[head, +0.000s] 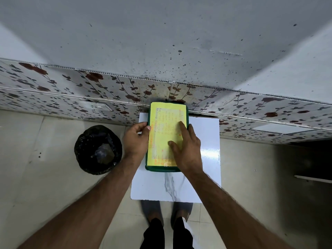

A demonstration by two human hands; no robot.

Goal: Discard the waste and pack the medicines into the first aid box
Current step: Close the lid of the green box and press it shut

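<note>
While both hands work on it, the first aid box sits lid-down/closed on a small white table, and that box is the landmark for everything else here.

Largest first: grey wall w/ dark specks rises behind the box; below it a band of floral tiles runs L to R, passing just behind the box's far end. Pale floor tiles spread to the box's L and R and nearer the person.

Table: white top w/ faint marble veining, box resting on its far-left part, bare surface to the R of the box and nearer the person.

Bin w/ black liner stands on the floor L of the box, apart from the table; some crumpled waste inside, can't tell what.

Box: green body, yellow label w/ orange print covering the lid, long axis running away from the person. No medicines visible outside it.

Left hand grips the box's L edge, thumb over the lid, fingers curled round the side. Right hand lies flat on the lid's R half, fingers spread, pressing down, holding nothing.

2 feet show below the table's near edge.
</note>
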